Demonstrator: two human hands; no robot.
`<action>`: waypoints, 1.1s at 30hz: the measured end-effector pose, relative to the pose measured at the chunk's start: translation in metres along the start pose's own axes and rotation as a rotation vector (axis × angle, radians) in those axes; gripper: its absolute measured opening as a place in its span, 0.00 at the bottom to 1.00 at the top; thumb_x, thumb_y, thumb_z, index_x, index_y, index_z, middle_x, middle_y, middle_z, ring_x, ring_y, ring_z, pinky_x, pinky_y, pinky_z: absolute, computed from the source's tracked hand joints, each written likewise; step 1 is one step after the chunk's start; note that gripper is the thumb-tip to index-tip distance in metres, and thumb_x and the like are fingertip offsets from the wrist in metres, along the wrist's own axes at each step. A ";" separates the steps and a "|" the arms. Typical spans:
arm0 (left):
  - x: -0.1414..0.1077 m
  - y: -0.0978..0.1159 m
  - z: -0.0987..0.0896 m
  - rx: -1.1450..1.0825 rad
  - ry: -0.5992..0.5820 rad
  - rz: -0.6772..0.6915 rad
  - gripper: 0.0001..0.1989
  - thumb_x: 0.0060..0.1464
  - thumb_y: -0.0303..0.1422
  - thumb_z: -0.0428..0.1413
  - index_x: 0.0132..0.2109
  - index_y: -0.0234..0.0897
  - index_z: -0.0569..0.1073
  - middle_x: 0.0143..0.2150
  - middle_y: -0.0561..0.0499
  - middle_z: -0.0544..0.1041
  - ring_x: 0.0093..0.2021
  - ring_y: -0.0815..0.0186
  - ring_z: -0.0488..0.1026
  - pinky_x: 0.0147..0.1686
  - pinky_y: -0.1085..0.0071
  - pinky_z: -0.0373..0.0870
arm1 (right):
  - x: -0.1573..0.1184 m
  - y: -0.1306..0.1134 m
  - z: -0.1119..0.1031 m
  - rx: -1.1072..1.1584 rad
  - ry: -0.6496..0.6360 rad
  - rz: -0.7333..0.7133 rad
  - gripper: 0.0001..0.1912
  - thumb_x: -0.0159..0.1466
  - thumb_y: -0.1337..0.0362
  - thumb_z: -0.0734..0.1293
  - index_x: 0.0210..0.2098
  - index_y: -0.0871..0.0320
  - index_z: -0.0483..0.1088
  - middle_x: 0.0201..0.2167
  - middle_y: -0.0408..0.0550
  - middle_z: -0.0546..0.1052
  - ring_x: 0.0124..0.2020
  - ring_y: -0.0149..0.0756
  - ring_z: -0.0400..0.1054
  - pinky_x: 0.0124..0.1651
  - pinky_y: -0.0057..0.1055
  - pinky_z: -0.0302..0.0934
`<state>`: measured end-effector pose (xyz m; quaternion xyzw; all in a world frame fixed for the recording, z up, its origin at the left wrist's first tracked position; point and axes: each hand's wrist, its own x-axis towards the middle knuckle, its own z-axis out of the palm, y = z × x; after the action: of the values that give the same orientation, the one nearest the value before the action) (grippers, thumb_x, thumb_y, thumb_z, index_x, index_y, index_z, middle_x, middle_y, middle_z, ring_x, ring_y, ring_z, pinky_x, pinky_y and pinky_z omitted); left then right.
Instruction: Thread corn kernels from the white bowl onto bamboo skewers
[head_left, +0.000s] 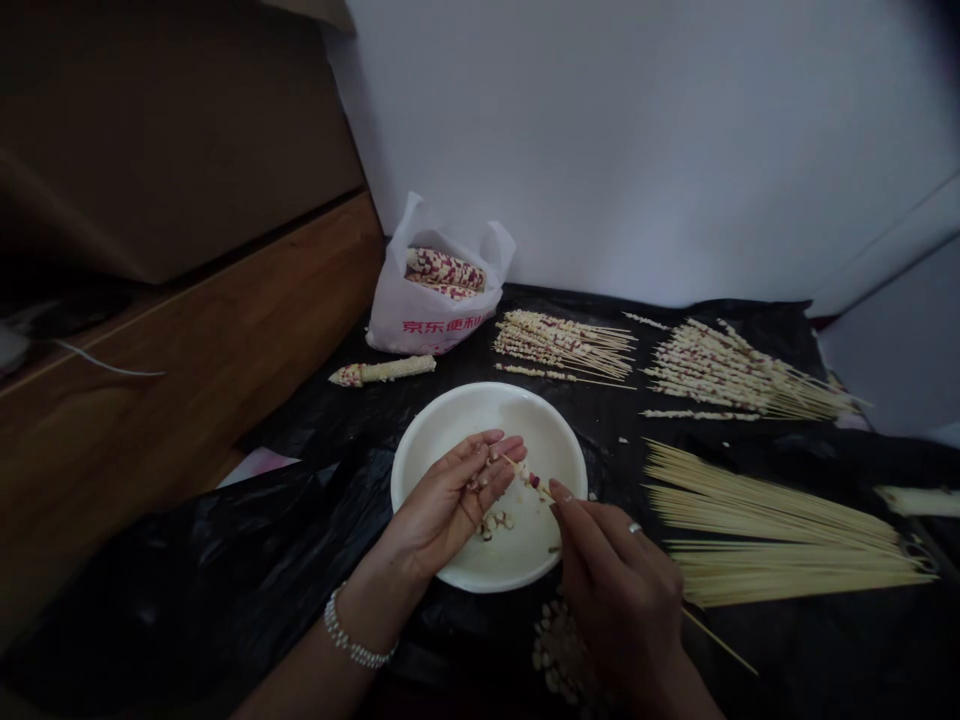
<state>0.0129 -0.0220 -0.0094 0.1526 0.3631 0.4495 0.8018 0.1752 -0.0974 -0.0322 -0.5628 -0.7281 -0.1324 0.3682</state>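
My right hand grips a bamboo skewer that has a few pale and dark red corn kernels threaded near its tip. The skewer's tail sticks out behind the hand, toward the lower right. My left hand, palm turned up, has its thumb and fingers curled around loose corn kernels. The skewer's tip reaches the left fingertips; whether it pierces a kernel there I cannot tell. Both hands are over a white bowl, with some kernels lying in it.
Behind the bowl stands a white plastic bag of speckled corn cobs. A partly stripped cob lies beside it. Filled skewers lie in two piles; bare skewers fan out at right. Black plastic sheeting covers the surface.
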 end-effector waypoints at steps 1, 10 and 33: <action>0.000 0.000 -0.001 -0.002 -0.002 0.001 0.11 0.54 0.22 0.56 0.46 0.30 0.73 0.46 0.41 0.77 0.45 0.65 0.75 0.43 0.75 0.74 | 0.000 0.000 0.000 0.001 0.002 -0.007 0.19 0.60 0.75 0.63 0.51 0.58 0.69 0.35 0.46 0.77 0.31 0.27 0.68 0.34 0.24 0.58; -0.001 0.001 0.002 0.020 -0.025 -0.002 0.14 0.54 0.23 0.56 0.49 0.31 0.73 0.36 0.47 0.76 0.33 0.74 0.74 0.36 0.81 0.73 | 0.000 0.001 0.001 -0.015 0.014 -0.006 0.16 0.60 0.74 0.64 0.48 0.59 0.71 0.34 0.46 0.78 0.30 0.27 0.69 0.33 0.24 0.59; -0.001 -0.002 0.002 0.080 -0.026 0.036 0.10 0.49 0.22 0.60 0.41 0.30 0.79 0.38 0.46 0.79 0.37 0.72 0.75 0.44 0.79 0.71 | 0.000 0.005 0.002 -0.117 -0.010 -0.014 0.17 0.61 0.74 0.62 0.48 0.58 0.71 0.33 0.46 0.77 0.29 0.26 0.67 0.30 0.25 0.56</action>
<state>0.0147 -0.0236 -0.0085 0.1970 0.3676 0.4467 0.7915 0.1787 -0.0948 -0.0343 -0.5791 -0.7247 -0.1745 0.3302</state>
